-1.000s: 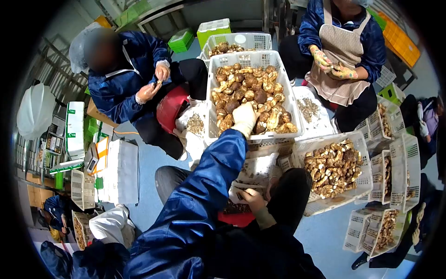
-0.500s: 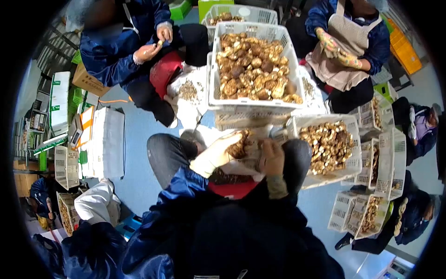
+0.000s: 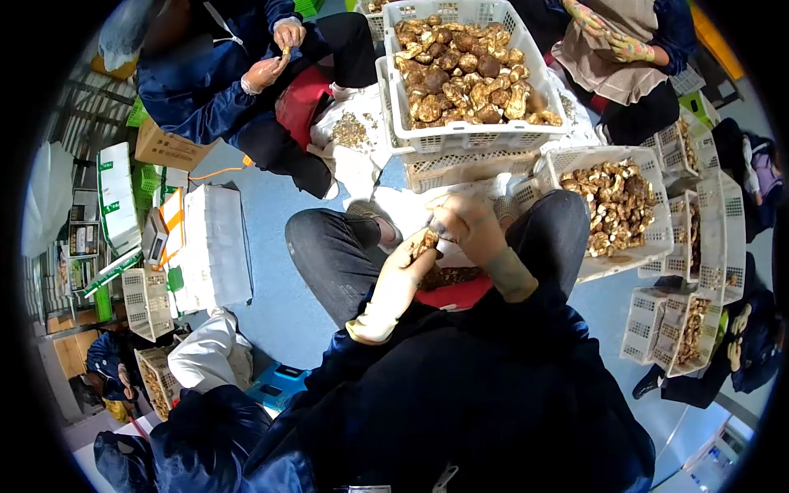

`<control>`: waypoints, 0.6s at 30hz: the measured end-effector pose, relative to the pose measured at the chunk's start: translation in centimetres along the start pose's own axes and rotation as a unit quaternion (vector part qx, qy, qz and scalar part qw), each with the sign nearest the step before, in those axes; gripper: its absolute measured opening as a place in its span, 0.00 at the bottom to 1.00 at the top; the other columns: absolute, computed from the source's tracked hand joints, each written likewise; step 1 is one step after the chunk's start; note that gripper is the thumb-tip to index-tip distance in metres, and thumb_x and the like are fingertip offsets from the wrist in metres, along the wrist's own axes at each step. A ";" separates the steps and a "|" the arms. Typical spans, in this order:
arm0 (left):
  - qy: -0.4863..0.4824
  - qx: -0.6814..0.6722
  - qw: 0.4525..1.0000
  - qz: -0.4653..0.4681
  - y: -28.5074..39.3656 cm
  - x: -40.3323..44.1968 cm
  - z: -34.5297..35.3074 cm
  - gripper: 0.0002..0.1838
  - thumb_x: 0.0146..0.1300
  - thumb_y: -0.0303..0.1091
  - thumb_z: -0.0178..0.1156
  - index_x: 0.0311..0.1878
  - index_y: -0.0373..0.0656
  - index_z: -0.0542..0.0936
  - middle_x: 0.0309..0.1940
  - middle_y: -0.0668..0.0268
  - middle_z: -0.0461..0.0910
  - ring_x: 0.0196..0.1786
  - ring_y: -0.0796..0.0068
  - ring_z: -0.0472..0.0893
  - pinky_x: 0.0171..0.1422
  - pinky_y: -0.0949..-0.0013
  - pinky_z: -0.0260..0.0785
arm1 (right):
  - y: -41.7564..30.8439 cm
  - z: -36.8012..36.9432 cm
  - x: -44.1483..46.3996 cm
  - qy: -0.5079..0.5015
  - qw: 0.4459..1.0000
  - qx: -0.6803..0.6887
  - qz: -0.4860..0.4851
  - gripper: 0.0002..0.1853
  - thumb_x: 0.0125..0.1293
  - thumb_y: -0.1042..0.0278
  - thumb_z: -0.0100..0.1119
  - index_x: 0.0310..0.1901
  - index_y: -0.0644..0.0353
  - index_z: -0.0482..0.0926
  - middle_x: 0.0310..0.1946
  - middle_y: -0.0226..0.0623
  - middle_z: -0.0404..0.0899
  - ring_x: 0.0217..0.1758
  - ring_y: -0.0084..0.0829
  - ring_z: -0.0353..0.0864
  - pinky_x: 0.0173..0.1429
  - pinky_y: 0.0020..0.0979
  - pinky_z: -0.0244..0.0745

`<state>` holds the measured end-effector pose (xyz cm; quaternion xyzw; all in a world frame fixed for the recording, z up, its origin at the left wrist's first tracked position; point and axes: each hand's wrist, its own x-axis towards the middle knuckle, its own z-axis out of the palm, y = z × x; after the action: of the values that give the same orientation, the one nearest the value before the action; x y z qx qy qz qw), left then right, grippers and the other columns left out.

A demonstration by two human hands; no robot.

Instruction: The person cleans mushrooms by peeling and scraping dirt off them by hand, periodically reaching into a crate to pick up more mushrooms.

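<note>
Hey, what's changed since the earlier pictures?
The left hand drew back from the big crate toward the body and now holds a mushroom. The right hand moved forward, close to it. The big crate still stands ahead, piled with mushrooms.

Rough brown mushrooms (image 3: 468,74), smooth plastic crate (image 3: 485,141), matt cloth trousers (image 3: 329,259).

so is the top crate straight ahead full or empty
Well filled: mushrooms hide the floor of the top crate; some inner wall shows.
</note>
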<state>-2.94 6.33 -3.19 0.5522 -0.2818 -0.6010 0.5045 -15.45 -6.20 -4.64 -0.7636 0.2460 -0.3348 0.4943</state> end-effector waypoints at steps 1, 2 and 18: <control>0.013 -0.001 1.000 0.011 -0.3 0.1 0.1 0.20 0.66 0.24 0.52 0.62 0.37 0.70 0.45 0.72 0.77 0.45 0.84 0.73 0.51 0.79 0.66 | 0.1 0.0 0.3 0.019 0.999 -0.032 -0.007 0.08 0.66 0.70 0.54 0.40 0.64 0.79 0.37 0.46 0.80 0.43 0.44 0.79 0.49 0.37 0.72; 0.026 -0.004 0.999 0.023 -0.4 0.2 0.1 0.21 0.66 0.24 0.52 0.63 0.38 0.70 0.45 0.72 0.77 0.45 0.84 0.74 0.51 0.79 0.67 | -0.1 -0.1 0.5 0.038 0.997 -0.066 -0.014 0.08 0.66 0.70 0.54 0.40 0.64 0.79 0.38 0.47 0.80 0.43 0.45 0.79 0.49 0.37 0.72; 0.078 0.269 0.956 0.089 -1.6 0.2 0.8 0.20 0.63 0.29 0.57 0.59 0.38 0.74 0.38 0.70 0.80 0.36 0.84 0.75 0.41 0.78 0.68 | 2.5 -0.3 -1.3 -0.012 0.997 -0.076 -0.020 0.11 0.66 0.68 0.51 0.41 0.65 0.80 0.40 0.46 0.81 0.45 0.44 0.80 0.50 0.35 0.73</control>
<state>-4.20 6.48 -4.52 0.6853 -0.4406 -0.4105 0.4097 -16.66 -6.44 -7.20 -0.8077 0.2492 -0.3161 0.4307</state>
